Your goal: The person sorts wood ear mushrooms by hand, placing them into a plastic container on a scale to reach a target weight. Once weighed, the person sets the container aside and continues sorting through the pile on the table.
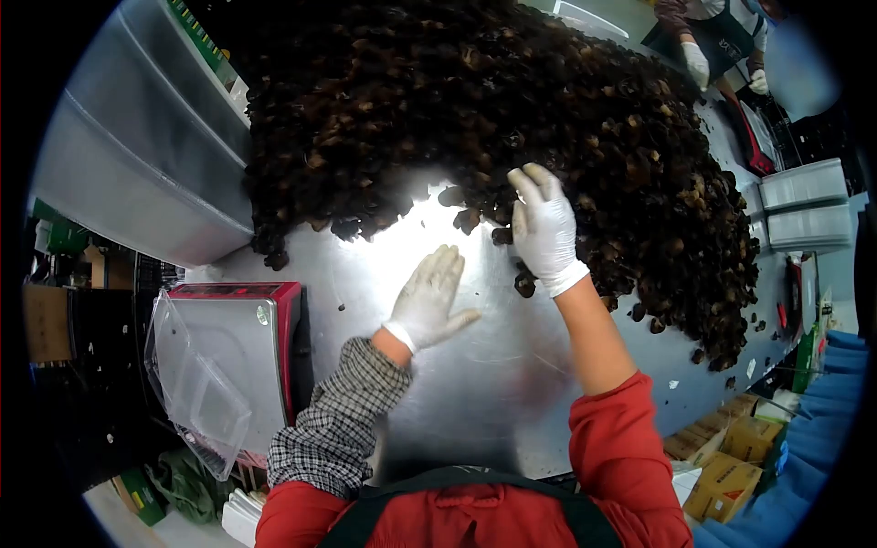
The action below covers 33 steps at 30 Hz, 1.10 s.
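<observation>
I note a red-sided scale (233, 352) at the left edge of the steel tabletop (493, 365). A clear plastic container (196, 393) lies across its platform and overhangs it. A large grey bin (137, 155) stands beyond. White trays (804, 205) are stacked far right, cardboard boxes (726, 457) lie below, and a co-worker (722, 32) stands at the far end.

Shiny steel table (484, 374) w/ glare, cardboard boxes (731, 470) below, white bins (804, 187) rt.

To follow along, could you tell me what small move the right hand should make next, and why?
Probably curl the right hand and rake some pieces off the dark pile toward the left hand: both are open, the right on the pile's edge.
</observation>
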Each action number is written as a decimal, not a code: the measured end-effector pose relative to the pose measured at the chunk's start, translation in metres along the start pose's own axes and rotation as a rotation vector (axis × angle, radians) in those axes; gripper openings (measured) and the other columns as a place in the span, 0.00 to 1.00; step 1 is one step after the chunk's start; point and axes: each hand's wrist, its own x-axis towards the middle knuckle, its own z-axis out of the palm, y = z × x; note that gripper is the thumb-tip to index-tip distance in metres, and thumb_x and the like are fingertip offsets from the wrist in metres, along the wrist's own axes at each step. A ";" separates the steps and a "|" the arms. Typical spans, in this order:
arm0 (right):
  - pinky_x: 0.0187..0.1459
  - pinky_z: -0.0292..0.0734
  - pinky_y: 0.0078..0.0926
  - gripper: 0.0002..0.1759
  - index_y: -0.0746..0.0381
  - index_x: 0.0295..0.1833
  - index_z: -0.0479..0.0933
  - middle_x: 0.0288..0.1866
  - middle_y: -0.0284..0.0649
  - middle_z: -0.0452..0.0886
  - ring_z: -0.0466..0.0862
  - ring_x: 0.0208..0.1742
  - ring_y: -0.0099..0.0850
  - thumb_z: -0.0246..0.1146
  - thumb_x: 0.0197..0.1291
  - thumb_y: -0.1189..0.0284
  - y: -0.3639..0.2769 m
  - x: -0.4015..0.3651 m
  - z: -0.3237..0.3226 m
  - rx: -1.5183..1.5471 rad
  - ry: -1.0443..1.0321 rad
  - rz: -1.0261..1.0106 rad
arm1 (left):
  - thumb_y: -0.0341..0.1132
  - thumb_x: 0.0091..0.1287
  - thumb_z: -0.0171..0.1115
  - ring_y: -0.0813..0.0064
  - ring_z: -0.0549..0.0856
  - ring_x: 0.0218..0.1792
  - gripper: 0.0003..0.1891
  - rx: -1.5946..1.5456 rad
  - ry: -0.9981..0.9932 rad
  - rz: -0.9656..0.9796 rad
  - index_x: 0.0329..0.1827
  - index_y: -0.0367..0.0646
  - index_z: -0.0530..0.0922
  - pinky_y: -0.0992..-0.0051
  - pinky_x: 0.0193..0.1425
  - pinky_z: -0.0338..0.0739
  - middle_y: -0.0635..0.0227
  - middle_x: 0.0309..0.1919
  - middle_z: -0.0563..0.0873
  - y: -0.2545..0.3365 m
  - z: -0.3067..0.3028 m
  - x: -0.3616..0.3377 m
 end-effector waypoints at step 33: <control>0.67 0.68 0.39 0.26 0.68 0.59 0.74 0.59 0.53 0.77 0.74 0.64 0.48 0.53 0.51 0.87 -0.017 -0.125 -0.071 0.420 -0.575 0.041 | 0.62 0.66 0.54 0.47 0.58 0.74 0.46 -0.562 0.120 -0.059 0.72 0.28 0.58 0.57 0.78 0.52 0.41 0.71 0.62 0.036 -0.016 -0.064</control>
